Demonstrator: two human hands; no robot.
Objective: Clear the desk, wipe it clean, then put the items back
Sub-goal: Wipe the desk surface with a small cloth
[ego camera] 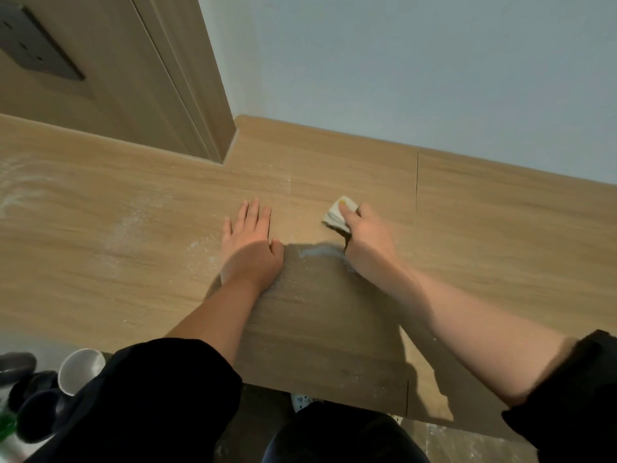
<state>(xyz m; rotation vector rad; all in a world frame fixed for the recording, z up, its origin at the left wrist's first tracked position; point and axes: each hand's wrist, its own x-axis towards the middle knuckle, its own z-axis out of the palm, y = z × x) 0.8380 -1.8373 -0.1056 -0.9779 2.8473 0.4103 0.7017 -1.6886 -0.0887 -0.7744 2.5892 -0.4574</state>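
Pinching cloth (336, 216) in right hand (367, 236) grip, long axis slanting toward wall (434, 78), left hand (249, 243) flat on desk (133, 212)

One wooden desk (467, 228). Two bare hands: one left hand (250, 243), one right hand (365, 235). Two dark sleeves: one left sleeve (160, 396), one right sleeve (574, 389). One folded cloth (337, 213). One pale cup (78, 370). One dark wall plate (36, 45). Beside the cup, several dark rounded things (36, 416), too blurred to count.
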